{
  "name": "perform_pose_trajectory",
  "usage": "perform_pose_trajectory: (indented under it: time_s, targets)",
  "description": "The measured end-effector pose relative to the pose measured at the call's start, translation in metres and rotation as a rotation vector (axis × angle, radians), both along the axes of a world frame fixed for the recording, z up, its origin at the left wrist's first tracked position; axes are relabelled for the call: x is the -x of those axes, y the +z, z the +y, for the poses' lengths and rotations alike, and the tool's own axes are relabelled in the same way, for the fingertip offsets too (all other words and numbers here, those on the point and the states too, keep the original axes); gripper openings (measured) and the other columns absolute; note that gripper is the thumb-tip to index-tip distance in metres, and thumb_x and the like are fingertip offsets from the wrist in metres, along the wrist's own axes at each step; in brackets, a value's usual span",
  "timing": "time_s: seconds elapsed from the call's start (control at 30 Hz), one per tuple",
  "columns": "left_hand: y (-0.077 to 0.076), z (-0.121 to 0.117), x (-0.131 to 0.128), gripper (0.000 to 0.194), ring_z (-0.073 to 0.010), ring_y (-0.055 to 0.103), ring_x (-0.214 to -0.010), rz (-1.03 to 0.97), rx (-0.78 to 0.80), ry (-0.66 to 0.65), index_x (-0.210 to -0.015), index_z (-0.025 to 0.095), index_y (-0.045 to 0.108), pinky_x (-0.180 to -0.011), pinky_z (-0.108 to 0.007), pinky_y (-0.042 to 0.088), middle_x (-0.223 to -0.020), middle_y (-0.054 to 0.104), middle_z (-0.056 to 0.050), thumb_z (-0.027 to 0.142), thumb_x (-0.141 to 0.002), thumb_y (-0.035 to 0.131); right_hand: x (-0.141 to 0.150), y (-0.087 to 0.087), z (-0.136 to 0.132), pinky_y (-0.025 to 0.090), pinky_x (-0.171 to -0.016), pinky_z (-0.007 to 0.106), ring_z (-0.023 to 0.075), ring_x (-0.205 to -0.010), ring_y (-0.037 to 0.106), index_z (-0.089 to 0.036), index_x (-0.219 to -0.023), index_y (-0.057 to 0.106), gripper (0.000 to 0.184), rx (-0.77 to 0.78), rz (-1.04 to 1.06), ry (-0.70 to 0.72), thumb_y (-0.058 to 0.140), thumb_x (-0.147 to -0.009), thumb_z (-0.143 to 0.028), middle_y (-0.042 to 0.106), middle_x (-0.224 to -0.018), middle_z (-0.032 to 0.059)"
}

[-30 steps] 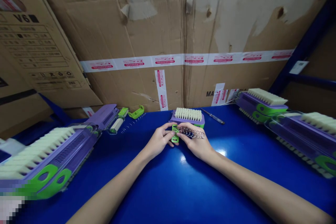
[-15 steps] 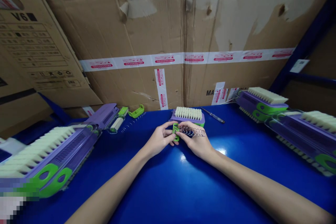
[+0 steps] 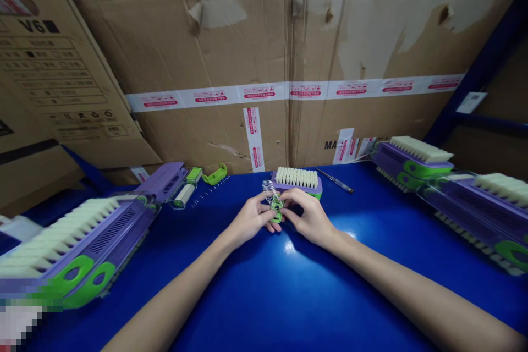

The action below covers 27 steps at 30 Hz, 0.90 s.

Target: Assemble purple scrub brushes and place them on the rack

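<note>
Between the fingertips of my left hand (image 3: 251, 219) is a small green plastic part (image 3: 276, 217) with a round opening, held above the table. My right hand (image 3: 307, 214) is closed in a pinch at its right edge, on the near end of a thin metal coil spring (image 3: 270, 190). The spring's lower end touches the green part, and its loose coils lean up and left over my left fingers. Exactly how the spring end sits in the part is hidden by my fingertips. A purple brush (image 3: 296, 179) with cream bristles lies just behind my hands.
On the blue table (image 3: 289, 297), a screwdriver (image 3: 336, 181) lies at the back right. Back left are a green curved piece (image 3: 215, 175), another spring (image 3: 210, 191) and a purple-green tool part (image 3: 187, 190). Large purple brushes (image 3: 82, 231) line the left; more brushes (image 3: 412, 162) stand right. Cardboard (image 3: 206, 137) backs the table.
The spring has swung from lying rightward over my right hand to leaning up and left. My right fingers have shifted to the part's right edge; my left hand stays nearly in place.
</note>
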<state>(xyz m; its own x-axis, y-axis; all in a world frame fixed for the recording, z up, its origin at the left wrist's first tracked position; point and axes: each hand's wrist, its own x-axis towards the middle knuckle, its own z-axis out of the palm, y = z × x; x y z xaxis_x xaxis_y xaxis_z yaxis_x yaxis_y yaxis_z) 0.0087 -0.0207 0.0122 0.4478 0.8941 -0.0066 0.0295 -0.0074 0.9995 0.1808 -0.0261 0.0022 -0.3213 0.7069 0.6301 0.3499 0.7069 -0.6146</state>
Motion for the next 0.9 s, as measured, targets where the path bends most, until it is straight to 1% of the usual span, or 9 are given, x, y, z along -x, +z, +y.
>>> perform_pose_trajectory:
  time_s: [0.13, 0.3, 0.37, 0.43, 0.53, 0.67, 0.77, 0.83, 0.9]
  targets:
    - [0.0002, -0.0007, -0.0005, 0.055, -0.0167, 0.066, -0.056, 0.012, 0.000, -0.017, -0.122, 0.013, 0.045, -0.051, -0.024, 0.049, -0.071, 0.066, -0.004, 0.027, -0.073, 0.066, 0.0010, -0.0001, 0.0006, 0.048, -0.067, 0.030, 0.0155, -0.073, 0.056, -0.021, -0.093, 0.059, 0.021, 0.036, 0.009, 0.016, 0.059, -0.076, -0.010, 0.057, -0.082, 0.0017]
    - [0.0041, -0.0019, -0.0025, 0.056, -0.0162, 0.065, -0.054, 0.048, 0.018, -0.008, -0.124, 0.012, 0.044, -0.050, -0.024, 0.049, -0.070, 0.065, -0.004, 0.024, -0.073, 0.064, 0.0041, -0.0002, 0.0007, 0.048, -0.063, 0.027, 0.0130, -0.068, 0.054, -0.021, -0.083, 0.058, 0.019, 0.133, 0.047, 0.022, 0.057, -0.073, -0.004, 0.053, -0.081, 0.0002]
    - [0.0045, -0.0019, -0.0037, 0.053, -0.0155, 0.064, -0.052, 0.050, 0.024, -0.002, -0.123, 0.013, 0.046, -0.049, -0.023, 0.048, -0.068, 0.065, -0.003, 0.021, -0.072, 0.062, 0.0055, 0.0005, 0.0003, 0.048, -0.061, 0.027, 0.0124, -0.066, 0.054, -0.020, -0.082, 0.058, 0.020, 0.170, 0.064, 0.020, 0.056, -0.071, -0.004, 0.052, -0.084, 0.0005]
    - [0.0041, -0.0016, -0.0048, 0.053, -0.0150, 0.063, -0.050, 0.055, 0.028, 0.007, -0.122, 0.013, 0.047, -0.048, -0.023, 0.047, -0.066, 0.064, -0.002, 0.020, -0.072, 0.061, 0.0065, 0.0015, -0.0001, 0.048, -0.063, 0.028, 0.0134, -0.069, 0.054, -0.020, -0.083, 0.059, 0.022, 0.185, 0.056, 0.002, 0.056, -0.070, -0.003, 0.052, -0.084, 0.0009]
    - [0.0030, -0.0009, -0.0054, 0.053, -0.0145, 0.063, -0.049, 0.060, 0.029, 0.006, -0.123, 0.012, 0.046, -0.047, -0.023, 0.047, -0.066, 0.063, -0.002, 0.021, -0.072, 0.061, 0.0067, 0.0027, 0.0007, 0.049, -0.064, 0.029, 0.0145, -0.072, 0.055, -0.020, -0.085, 0.060, 0.024, 0.204, 0.045, -0.003, 0.057, -0.069, -0.002, 0.052, -0.084, 0.0011]
    - [0.0028, -0.0007, -0.0034, 0.055, -0.0137, 0.063, -0.053, 0.063, 0.027, -0.036, -0.124, 0.012, 0.044, -0.050, -0.022, 0.047, -0.071, 0.064, -0.003, 0.026, -0.074, 0.061, 0.0048, 0.0008, 0.0048, 0.048, -0.059, 0.027, 0.0117, -0.064, 0.055, -0.018, -0.085, 0.058, 0.022, 0.287, 0.053, 0.052, 0.057, -0.070, -0.003, 0.052, -0.084, 0.0004]
    - [0.0029, -0.0005, -0.0013, 0.059, -0.0134, 0.064, -0.056, 0.060, 0.021, -0.070, -0.127, 0.012, 0.041, -0.053, -0.023, 0.048, -0.076, 0.064, -0.004, 0.029, -0.075, 0.063, 0.0027, -0.0026, 0.0081, 0.049, -0.060, 0.026, 0.0121, -0.065, 0.057, -0.018, -0.085, 0.057, 0.020, 0.320, 0.053, 0.074, 0.058, -0.071, -0.004, 0.054, -0.082, 0.0000]
    - [0.0026, 0.0000, -0.0007, 0.060, -0.0135, 0.063, -0.056, 0.064, 0.019, -0.079, -0.127, 0.012, 0.041, -0.054, -0.023, 0.048, -0.076, 0.064, -0.004, 0.029, -0.074, 0.064, 0.0021, -0.0041, 0.0088, 0.049, -0.061, 0.026, 0.0125, -0.066, 0.057, -0.018, -0.087, 0.057, 0.021, 0.338, 0.057, 0.090, 0.058, -0.071, -0.005, 0.056, -0.079, -0.0004]
    - [0.0023, 0.0005, -0.0012, 0.057, -0.0135, 0.062, -0.054, 0.075, 0.017, -0.071, -0.125, 0.012, 0.043, -0.053, -0.024, 0.047, -0.072, 0.064, -0.003, 0.028, -0.074, 0.062, 0.0024, -0.0043, 0.0083, 0.049, -0.062, 0.026, 0.0131, -0.067, 0.058, -0.018, -0.087, 0.058, 0.021, 0.346, 0.064, 0.084, 0.058, -0.071, -0.004, 0.057, -0.078, -0.0005]
